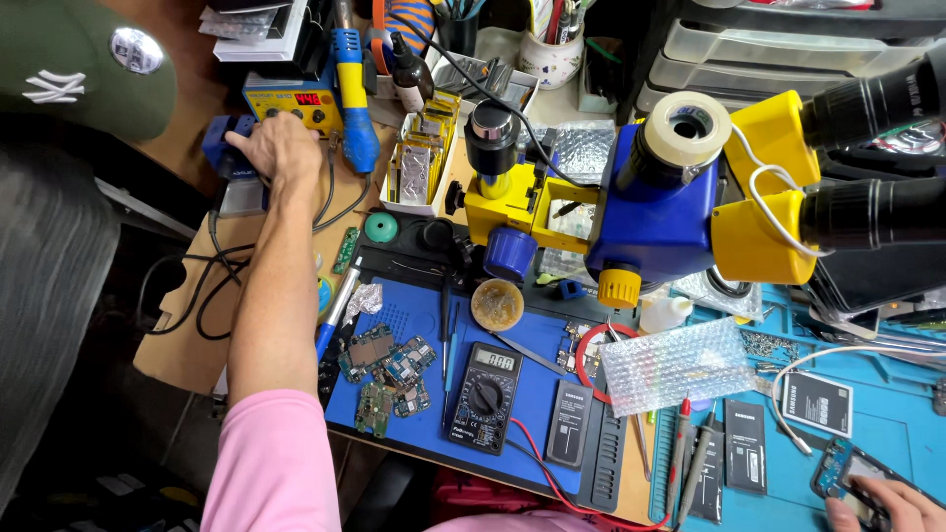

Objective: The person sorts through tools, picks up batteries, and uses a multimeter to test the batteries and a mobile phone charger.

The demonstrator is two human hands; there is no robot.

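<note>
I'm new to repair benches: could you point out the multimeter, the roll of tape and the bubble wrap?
multimeter (485, 397): head view, on its round dial.
roll of tape (687, 128): head view, on its pale outer ring.
bubble wrap (676, 365): head view, on the middle of the sheet.

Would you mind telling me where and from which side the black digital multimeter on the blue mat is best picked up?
Grip the black digital multimeter across its two long side edges at mid-body, coming straight down from above. It lies flat, face up, on the blue mat; its sides are bare, while red leads trail from its lower end, so that end is best avoided.
</note>
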